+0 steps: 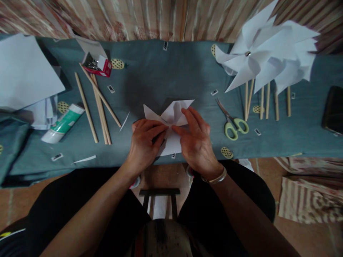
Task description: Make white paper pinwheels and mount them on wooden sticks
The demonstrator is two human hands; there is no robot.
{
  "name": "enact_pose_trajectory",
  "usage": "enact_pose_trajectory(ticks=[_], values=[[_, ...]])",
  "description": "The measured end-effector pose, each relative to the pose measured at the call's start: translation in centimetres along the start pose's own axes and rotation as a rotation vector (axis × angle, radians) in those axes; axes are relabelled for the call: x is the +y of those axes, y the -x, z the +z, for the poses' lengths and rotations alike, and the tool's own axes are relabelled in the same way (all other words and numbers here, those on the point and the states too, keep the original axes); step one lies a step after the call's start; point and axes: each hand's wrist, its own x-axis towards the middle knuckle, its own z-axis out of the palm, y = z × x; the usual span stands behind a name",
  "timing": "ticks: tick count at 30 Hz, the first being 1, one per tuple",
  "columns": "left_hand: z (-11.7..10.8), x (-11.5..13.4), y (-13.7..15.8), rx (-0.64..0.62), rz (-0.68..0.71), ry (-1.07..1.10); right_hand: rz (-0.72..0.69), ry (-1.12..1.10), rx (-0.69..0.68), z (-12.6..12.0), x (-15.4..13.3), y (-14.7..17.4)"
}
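A white paper pinwheel, partly folded, lies in front of me at the table's near edge. Two of its points stand up on the far side, and its middle is partly covered by my fingers. My left hand is closed on the paper from the left, its fingertips pressed at the centre. From the right, my right hand holds the pinwheel too, thumb near the centre and fingers on the upper right fold. Green-handled scissors lie to the right of my right hand, blades pointing away from me.
Several finished pinwheels on sticks lie at the back right. To the left are wooden sticks, a red box of metal fasteners, a green-and-white tube and stacked paper. A dark phone-like object sits far right.
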Motion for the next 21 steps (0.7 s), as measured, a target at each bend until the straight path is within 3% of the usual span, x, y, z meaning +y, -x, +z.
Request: enact_pose_trajectory(ticks=[5,8,13,21], values=[[-0.1,0.5,0.2,0.031,0.098,-0.142,-0.004,0.022,0.03,0.3,0.0,-0.1],[-0.1,1.2,0.4,-0.017,0.169,-0.239,0.003,0.009,0.012,0.2,0.0,-0.4],[0.0,1.7,0.7,-0.108,0.144,-0.226,0.006,0.007,-0.021,-0.1,0.3,-0.7],[0.0,1.0,0.7,-0.067,0.25,-0.278,0.028,0.002,-0.038,-0.2,0.6,-0.7]])
